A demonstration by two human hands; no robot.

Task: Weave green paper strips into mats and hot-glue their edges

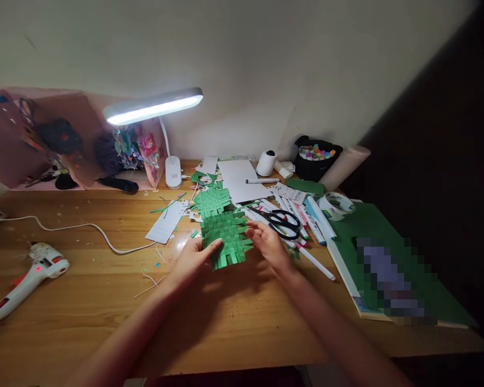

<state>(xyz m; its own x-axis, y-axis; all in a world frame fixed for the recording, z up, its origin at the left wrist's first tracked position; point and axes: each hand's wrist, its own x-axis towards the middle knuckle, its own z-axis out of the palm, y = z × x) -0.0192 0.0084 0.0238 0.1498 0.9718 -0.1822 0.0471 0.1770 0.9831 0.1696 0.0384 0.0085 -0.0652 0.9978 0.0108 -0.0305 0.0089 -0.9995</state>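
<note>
A woven green paper mat [228, 228] with loose strip ends along its edges is held up a little above the desk. My left hand [193, 257] grips its lower left side, thumb on top and fingers hidden underneath. At the right edge is my right hand [271, 248], its fingers loosely bent and apart; whether they touch the strip ends I cannot tell. Just behind lies a second woven green mat [212, 201], partly overlapped by the first. Black-handled scissors [271, 216] rest on a heap of markers [315, 263] beyond my right hand.
A lit desk lamp [157, 110] stands at the back. To the left are a glue gun [32, 279], a white cable [100, 231] and a pink box [72, 140]. A tape roll [326, 207], a green board [371, 226] and a black marker holder [312, 166] stand right. White paper [237, 174] lies behind.
</note>
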